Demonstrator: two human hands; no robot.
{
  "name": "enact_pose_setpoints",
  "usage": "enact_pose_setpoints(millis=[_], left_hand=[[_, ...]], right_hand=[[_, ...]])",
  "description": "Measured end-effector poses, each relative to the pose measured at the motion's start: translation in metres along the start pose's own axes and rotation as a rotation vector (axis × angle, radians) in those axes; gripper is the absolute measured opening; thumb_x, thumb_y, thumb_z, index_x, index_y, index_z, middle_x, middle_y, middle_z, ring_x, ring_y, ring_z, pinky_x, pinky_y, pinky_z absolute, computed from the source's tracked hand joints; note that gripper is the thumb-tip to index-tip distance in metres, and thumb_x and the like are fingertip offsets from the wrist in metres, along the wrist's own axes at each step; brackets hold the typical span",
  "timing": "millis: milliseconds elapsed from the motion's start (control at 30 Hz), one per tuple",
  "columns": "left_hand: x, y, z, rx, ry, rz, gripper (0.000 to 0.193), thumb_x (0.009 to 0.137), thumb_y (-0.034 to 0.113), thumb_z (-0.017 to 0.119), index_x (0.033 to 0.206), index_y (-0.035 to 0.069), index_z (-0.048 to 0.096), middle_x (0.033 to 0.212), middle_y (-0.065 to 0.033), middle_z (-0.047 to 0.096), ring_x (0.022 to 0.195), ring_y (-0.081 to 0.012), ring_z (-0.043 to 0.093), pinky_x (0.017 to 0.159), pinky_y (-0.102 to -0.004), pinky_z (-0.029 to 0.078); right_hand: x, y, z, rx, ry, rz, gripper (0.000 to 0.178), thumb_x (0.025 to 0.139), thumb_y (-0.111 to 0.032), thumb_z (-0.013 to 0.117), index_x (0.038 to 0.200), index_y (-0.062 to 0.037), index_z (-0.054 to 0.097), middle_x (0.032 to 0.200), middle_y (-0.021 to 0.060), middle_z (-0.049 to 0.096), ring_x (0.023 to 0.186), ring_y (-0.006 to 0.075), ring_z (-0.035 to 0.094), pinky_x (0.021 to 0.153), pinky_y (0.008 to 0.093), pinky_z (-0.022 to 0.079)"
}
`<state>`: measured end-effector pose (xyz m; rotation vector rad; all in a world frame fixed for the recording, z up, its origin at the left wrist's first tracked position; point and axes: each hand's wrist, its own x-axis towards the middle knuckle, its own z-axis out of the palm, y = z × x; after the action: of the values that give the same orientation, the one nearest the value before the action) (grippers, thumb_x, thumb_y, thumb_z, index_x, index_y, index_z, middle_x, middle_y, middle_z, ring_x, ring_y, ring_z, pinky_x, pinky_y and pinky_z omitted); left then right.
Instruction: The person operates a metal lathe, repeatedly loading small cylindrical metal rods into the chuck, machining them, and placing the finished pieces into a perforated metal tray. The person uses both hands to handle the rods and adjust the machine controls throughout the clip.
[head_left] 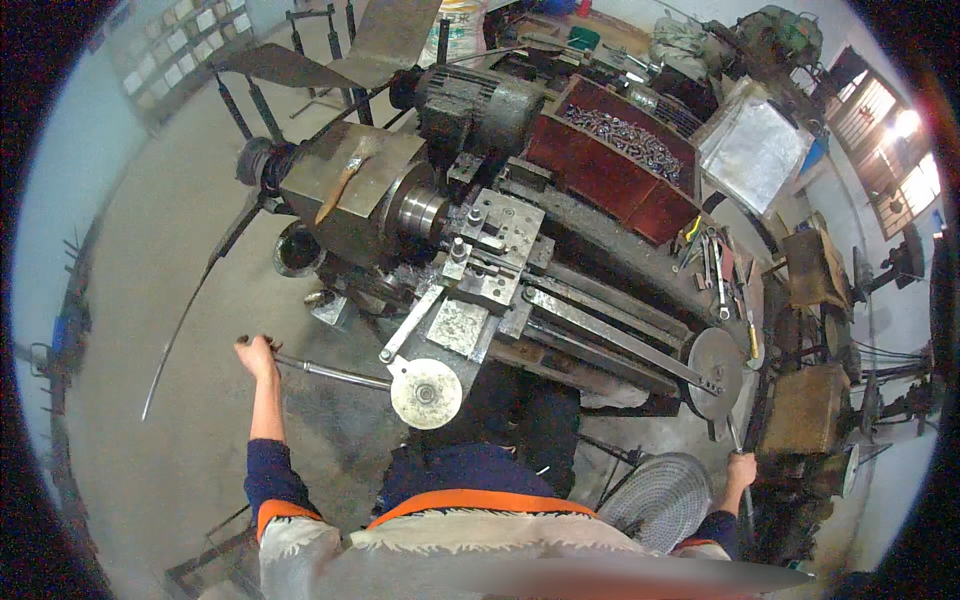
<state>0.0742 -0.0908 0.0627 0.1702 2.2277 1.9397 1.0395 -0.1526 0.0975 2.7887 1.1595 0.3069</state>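
My left hand (258,357) is closed around the end of a long metal lever (345,374). That lever runs to a pale round disc (447,395) at the front of a small lathe. A flat link (412,322) joins the disc to the tool slide (505,230). Far to the right, my right hand (740,470) grips a thin rod-like handle (735,432), which hangs below a dark round plate (716,372) at the end of the bed. Left of the slide sits the metal spindle (420,212), beside the headstock (310,180).
A paintbrush (345,185) lies on the headstock. Behind the bed stands a dark red bin (610,185) of small metal parts, with wrenches (718,275) to its right. An electric motor (480,100) sits at the back. A round perforated stool seat (660,505) is near my right side.
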Motion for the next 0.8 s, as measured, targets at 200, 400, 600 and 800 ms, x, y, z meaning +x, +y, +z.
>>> enact_pose_setpoints(millis=[200, 400, 600, 800], left_hand=[[0.013, 0.022, 0.1, 0.153, -0.287, 0.146, 0.042, 0.068, 0.002, 0.052, 0.106, -0.008, 0.041, 0.08, -0.0184, 0.055, 0.056, -0.0236, 0.059, 0.047, -0.0319, 0.05], [0.028, 0.011, 0.144, 0.239, -0.328, 0.369, 0.037, 0.068, -0.001, 0.054, 0.105, -0.003, 0.048, 0.088, -0.0156, 0.058, 0.067, -0.0237, 0.061, 0.048, -0.0311, 0.05], [-0.001, 0.042, 0.131, 0.114, -0.345, 0.236, 0.037, 0.069, -0.004, 0.051, 0.106, -0.003, 0.048, 0.088, -0.0141, 0.058, 0.064, -0.0213, 0.06, 0.048, -0.0288, 0.052], [-0.002, 0.046, 0.132, 0.154, -0.299, 0.226, 0.035, 0.068, -0.003, 0.051, 0.103, -0.005, 0.047, 0.089, -0.0157, 0.058, 0.052, -0.0226, 0.059, 0.041, -0.0311, 0.051]], right_hand=[[0.022, 0.006, 0.002, 0.062, -0.086, 0.018, 0.032, 0.068, -0.027, 0.055, 0.082, 0.001, 0.058, 0.086, 0.0234, 0.061, 0.083, 0.0392, 0.059, 0.073, 0.0446, 0.047], [-0.048, -0.001, 0.006, 0.033, -0.059, 0.046, 0.033, 0.069, -0.029, 0.056, 0.082, 0.0008, 0.059, 0.084, 0.0236, 0.061, 0.083, 0.0403, 0.059, 0.074, 0.046, 0.047], [-0.081, -0.024, -0.015, 0.107, -0.165, 0.143, 0.038, 0.064, -0.028, 0.057, 0.085, 0.004, 0.059, 0.092, 0.025, 0.06, 0.089, 0.0391, 0.058, 0.078, 0.0438, 0.046], [-0.079, -0.023, -0.018, 0.097, -0.11, 0.052, 0.04, 0.069, -0.034, 0.056, 0.083, 0.0033, 0.056, 0.086, 0.025, 0.06, 0.084, 0.0404, 0.058, 0.073, 0.046, 0.047]])
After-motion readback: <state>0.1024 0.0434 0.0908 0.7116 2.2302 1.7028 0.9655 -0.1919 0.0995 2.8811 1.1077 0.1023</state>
